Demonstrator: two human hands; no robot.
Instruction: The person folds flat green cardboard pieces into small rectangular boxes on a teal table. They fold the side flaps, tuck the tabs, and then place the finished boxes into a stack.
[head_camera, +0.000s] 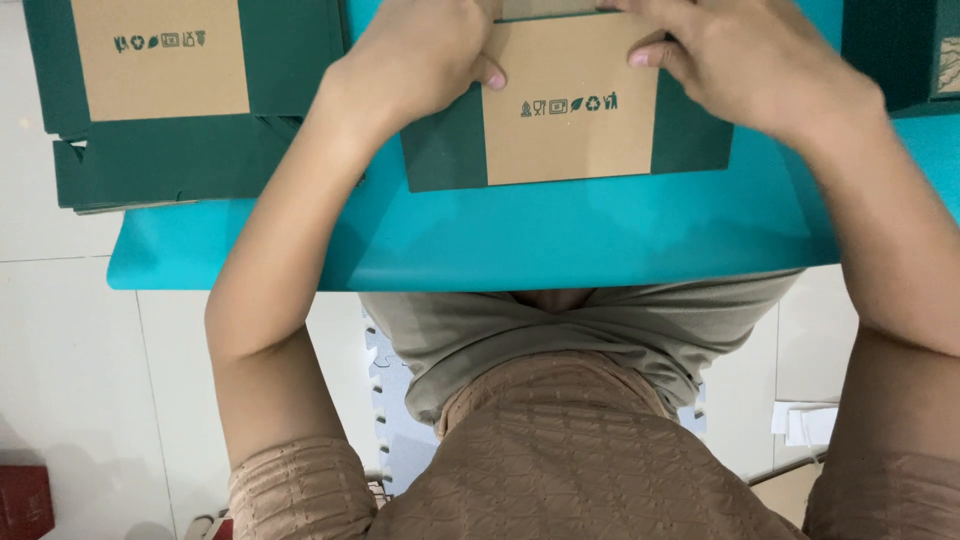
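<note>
A flat cardboard box blank (570, 130), dark green with a brown middle panel bearing small printed symbols, lies on a teal mat (560, 240) at the top centre. My left hand (420, 55) presses on its upper left part, thumb on the brown panel. My right hand (745, 60) grips its upper right part, thumb on the brown panel too. The top of the blank and my fingertips are cut off by the frame's edge.
A stack of the same green and brown box blanks (160, 100) lies at the upper left, partly off the mat. Another dark green item (910, 50) sits at the upper right. White floor tiles, a grey foam puzzle mat (395, 420) and white papers (805, 420) lie below.
</note>
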